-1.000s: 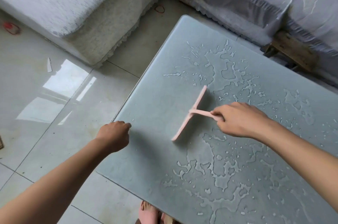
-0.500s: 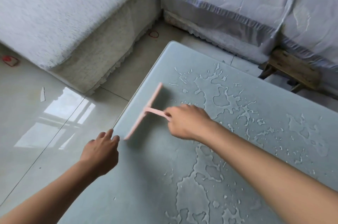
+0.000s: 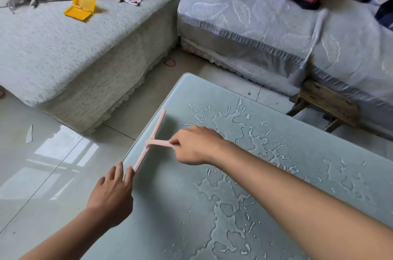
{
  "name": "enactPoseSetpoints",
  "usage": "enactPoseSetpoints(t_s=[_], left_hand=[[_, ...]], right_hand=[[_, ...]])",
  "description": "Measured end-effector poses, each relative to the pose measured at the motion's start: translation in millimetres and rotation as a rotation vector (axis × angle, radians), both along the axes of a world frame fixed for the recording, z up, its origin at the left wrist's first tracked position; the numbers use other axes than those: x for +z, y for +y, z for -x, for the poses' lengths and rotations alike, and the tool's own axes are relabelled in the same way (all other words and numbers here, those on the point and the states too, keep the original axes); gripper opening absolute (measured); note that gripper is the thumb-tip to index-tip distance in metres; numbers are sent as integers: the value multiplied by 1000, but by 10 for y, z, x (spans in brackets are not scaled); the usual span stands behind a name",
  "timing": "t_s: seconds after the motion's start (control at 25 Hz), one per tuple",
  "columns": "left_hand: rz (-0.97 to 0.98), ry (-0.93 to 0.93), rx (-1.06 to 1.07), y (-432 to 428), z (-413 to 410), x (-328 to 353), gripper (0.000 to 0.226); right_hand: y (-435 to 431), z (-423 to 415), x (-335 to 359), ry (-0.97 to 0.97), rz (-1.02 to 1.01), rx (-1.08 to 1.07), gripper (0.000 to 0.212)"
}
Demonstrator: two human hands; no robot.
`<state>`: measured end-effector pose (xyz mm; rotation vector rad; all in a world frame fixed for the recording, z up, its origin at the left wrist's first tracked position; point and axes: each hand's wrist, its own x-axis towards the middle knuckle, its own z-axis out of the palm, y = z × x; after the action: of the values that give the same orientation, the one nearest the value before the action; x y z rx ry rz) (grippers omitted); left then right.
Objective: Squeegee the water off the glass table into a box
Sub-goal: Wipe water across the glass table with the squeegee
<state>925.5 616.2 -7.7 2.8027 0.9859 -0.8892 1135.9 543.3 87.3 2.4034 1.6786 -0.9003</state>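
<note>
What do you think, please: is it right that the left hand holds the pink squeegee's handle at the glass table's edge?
No: in the head view the right hand, not the left hand, holds the pink squeegee by its handle at the edge of the glass table.

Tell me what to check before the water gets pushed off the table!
1. Right hand grips the squeegee handle: ok.
2. Squeegee sits at the glass table's left edge: ok.
3. Box waiting under that edge: not ok, none in view.
4. Left hand clear of the squeegee: not ok, fingers beside its near end.
5. Water all wiped: not ok, puddles lie behind the squeegee.
</note>
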Motion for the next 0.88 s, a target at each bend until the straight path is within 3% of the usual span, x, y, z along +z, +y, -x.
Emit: enactPoseSetpoints(t_s=[0.28,0.48,0.64,0.88], left_hand=[[65,50,-49,32,-86,21,67],[31,101,-76,43,-170,10,71],[-33,96,-109,46,-250,-66,69],[86,122,-134,201,-268,-85,65]], right_hand=[[-872,-549,287,-52,186,-140,35],[-302,-603,296,-102,9,-60,33],[152,-542,39,-46,23,25,28],[-526,-719,190,-33,170,-34,29]])
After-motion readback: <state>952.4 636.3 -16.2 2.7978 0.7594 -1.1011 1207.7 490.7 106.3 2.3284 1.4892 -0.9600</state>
